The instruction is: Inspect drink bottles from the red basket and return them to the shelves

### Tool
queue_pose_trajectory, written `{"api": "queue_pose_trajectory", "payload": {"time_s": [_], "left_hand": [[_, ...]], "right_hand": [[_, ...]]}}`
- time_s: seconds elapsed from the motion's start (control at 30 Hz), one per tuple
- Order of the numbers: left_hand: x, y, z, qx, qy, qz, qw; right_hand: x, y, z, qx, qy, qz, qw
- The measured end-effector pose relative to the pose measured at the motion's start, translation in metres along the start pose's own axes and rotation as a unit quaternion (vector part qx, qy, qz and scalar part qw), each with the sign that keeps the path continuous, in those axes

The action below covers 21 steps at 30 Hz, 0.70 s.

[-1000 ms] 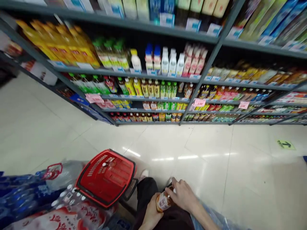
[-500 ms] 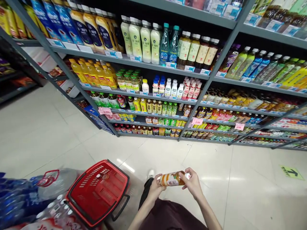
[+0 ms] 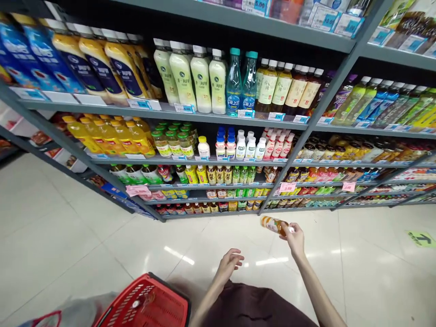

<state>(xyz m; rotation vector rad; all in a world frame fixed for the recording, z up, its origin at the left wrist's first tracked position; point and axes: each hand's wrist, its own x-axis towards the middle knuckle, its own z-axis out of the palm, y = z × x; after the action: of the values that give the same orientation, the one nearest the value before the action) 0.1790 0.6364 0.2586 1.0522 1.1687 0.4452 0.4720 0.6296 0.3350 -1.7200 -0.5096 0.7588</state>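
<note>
A bottle of amber drink (image 3: 271, 224) with an orange, white-patterned label is in my right hand (image 3: 294, 239), gripped near its white cap. The bottle lies nearly level, its base pointing left toward the shelves. My left hand (image 3: 229, 265) is apart from it, fingers loosely curled and spaced, holding nothing. At the lower left stands a red shopping basket (image 3: 160, 297), cut off by the frame's bottom edge.
Tall grey shelves (image 3: 204, 112) full of bottled drinks span the view ahead. Pink price cards (image 3: 288, 188) hang on lower shelf edges. A yellow-green floor sticker (image 3: 421, 238) with an arrow is at right. Clear plastic wrap (image 3: 78, 309) lies beside the basket.
My left hand has let go of the bottle. My right hand has carried it forward, toward the shelves. The view has shifted closer to the shelves, and the basket sits lower in the picture.
</note>
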Motion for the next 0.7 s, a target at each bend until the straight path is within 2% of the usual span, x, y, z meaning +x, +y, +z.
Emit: {"api": "queue_pose_trajectory", "payload": {"time_s": [0.1,0.2,0.3,0.37,0.5,0.6,0.7], "left_hand": [[0.024,0.025,-0.049,0.090,-0.005,0.011,0.996],[0.040,0.039,-0.094,0.206,0.008,0.012,0.978],[0.049,0.039,-0.129,0.332,0.025,-0.026,0.942],[0.052,0.033,-0.144,0.393,0.017,-0.066,0.917],[0.060,0.013,-0.150,0.428,-0.029,-0.108,0.897],[0.071,0.003,-0.138,0.444,-0.031,-0.140,0.884],[0.085,0.006,-0.121,0.439,-0.022,-0.174,0.881]], "right_hand": [[0.046,-0.018,0.040,-0.061,0.032,-0.054,0.996],[0.095,-0.034,0.077,-0.110,0.046,-0.089,0.989],[0.146,-0.047,0.116,-0.161,0.069,-0.116,0.978],[0.180,-0.054,0.143,-0.196,0.083,-0.137,0.967],[0.248,-0.065,0.194,-0.254,0.084,-0.166,0.949],[0.296,-0.071,0.223,-0.287,0.070,-0.175,0.939],[0.337,-0.070,0.241,-0.310,0.061,-0.179,0.932]]}}
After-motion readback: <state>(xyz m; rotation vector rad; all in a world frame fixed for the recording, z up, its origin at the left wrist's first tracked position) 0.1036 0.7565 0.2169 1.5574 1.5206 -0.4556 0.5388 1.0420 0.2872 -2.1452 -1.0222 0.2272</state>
